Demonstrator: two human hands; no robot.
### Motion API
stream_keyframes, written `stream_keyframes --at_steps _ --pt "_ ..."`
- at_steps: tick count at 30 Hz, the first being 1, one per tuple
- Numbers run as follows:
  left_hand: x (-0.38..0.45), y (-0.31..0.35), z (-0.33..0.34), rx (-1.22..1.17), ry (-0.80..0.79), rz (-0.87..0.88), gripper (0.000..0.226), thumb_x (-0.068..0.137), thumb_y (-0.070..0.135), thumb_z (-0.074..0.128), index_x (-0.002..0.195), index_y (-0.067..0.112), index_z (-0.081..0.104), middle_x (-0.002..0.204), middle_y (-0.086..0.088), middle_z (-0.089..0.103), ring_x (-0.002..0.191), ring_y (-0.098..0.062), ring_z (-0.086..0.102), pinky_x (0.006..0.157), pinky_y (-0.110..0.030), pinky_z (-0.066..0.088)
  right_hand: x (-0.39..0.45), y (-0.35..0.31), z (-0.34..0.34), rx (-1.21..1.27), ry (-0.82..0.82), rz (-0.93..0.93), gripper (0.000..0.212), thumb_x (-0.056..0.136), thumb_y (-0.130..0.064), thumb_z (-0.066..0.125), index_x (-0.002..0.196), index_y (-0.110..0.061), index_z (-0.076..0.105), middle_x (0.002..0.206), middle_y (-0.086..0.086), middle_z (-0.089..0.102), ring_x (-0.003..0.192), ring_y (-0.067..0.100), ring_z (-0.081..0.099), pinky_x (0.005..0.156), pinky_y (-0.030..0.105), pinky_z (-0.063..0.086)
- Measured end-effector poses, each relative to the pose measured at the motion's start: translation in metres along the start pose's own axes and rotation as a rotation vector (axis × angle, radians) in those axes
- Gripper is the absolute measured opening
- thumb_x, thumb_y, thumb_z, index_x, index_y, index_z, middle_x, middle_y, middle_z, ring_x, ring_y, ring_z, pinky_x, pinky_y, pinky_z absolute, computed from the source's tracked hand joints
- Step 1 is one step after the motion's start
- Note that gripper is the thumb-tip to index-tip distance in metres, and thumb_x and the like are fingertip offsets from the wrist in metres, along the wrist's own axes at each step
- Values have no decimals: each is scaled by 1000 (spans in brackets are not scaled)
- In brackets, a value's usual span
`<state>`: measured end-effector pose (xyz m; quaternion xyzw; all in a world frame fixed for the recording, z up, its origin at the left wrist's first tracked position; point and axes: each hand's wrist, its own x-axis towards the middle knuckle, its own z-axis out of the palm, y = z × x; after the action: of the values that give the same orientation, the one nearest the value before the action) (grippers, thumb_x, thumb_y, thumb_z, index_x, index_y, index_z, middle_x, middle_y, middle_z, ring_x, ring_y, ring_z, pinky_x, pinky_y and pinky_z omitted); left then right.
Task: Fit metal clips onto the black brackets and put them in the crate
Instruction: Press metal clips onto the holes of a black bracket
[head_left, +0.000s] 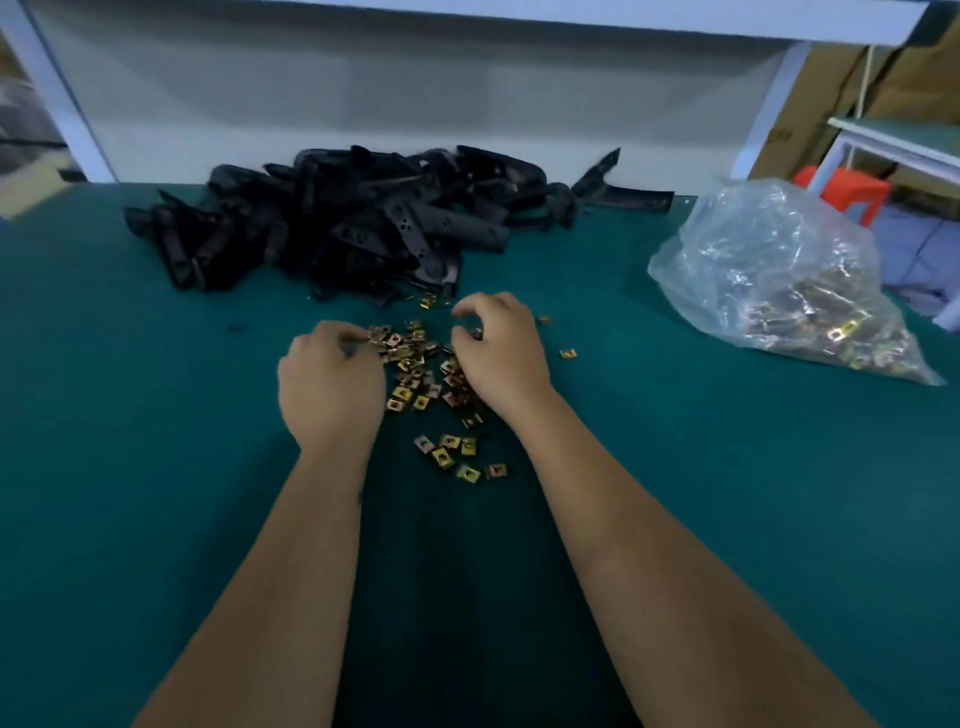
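green table under a white shelf. loose clips lie mid-table, within reach; left hand and right hand curl over them, probably pinching clips, though contact is blurred. brackets heaped at the far edge. no crate visible.

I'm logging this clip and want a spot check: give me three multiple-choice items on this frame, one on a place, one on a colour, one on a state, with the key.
1. Where is the pile of black brackets?
A. Beyond the loose clips
B. Inside the bag
C. Under the forearms

2. What colour is the table surface?
A. Red
B. Teal green
C. White

3. What are the left hand and right hand doing?
A. Lifting a bracket
B. Picking among the loose metal clips
C. Holding the plastic bag

Key: 1 A, the pile lies behind the clips; 2 B, the mat is teal; 3 B, both hands' curled fingers sit among the clips.
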<state>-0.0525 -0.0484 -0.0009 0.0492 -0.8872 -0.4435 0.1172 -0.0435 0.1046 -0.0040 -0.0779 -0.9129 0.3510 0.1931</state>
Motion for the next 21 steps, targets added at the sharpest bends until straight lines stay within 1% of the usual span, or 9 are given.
stream_keyframes --at_steps 2,5,8,10,13,15,16,18,21 --pt "0 7 9 197 -118 130 28 94 27 47 113 28 68 116 -1 61 110 -31 52 95 -42 39 16 2 5 -36 36 16 29 96 -23 52 124 -23 59 127 1 50 123 22 40 101 35 36" --pt "4 8 16 257 -198 220 25 93 28 50 111 33 66 128 4 55 123 -29 41 101 -42 28 41 4 10 -62 63 19 36 95 -21 51 131 -29 56 132 3 52 126 26 39 102 41 33" --pt "12 6 16 105 -183 150 22 94 27 47 91 42 64 106 16 56 116 -21 43 93 -35 24 64 3 16 -16 -47 83 46 96 -26 48 141 -34 45 141 0 48 131 26 37 106 42 29" --pt "18 6 19 22 -162 85 25 95 28 46 85 42 63 92 22 57 110 -18 48 90 -33 22 76 3 19 -75 -138 141 52 95 -33 45 146 -38 38 144 -4 48 133 24 37 108 40 22" --pt "23 6 23 7 -133 59 24 95 30 46 85 41 65 80 25 58 104 -17 53 88 -31 18 80 6 21 17 -148 161 46 96 -39 48 142 -40 47 141 -10 53 131 17 40 110 34 18" --pt "24 6 24 9 -129 56 25 95 31 46 83 42 64 78 24 59 103 -17 54 88 -30 18 77 8 19 241 3 123 36 94 -32 58 130 -33 62 130 -12 62 120 8 52 112 31 30" --pt "25 5 24 5 -130 54 25 95 31 46 81 43 63 78 25 58 104 -16 53 89 -30 17 75 9 17 348 128 121 30 92 -25 62 121 -29 69 119 -14 66 110 0 56 105 24 39" --pt "25 5 24 -3 -133 50 25 95 31 46 80 43 63 77 27 56 105 -15 52 88 -30 16 72 9 10 461 384 160 24 91 -11 63 107 -24 75 99 -20 68 92 -10 59 87 9 44" --pt "25 6 22 -23 -146 37 26 95 30 46 80 41 64 75 20 59 100 -16 53 85 -28 14 63 7 3 588 638 205 31 92 -1 60 110 -24 69 95 -12 67 91 0 61 84 11 49"
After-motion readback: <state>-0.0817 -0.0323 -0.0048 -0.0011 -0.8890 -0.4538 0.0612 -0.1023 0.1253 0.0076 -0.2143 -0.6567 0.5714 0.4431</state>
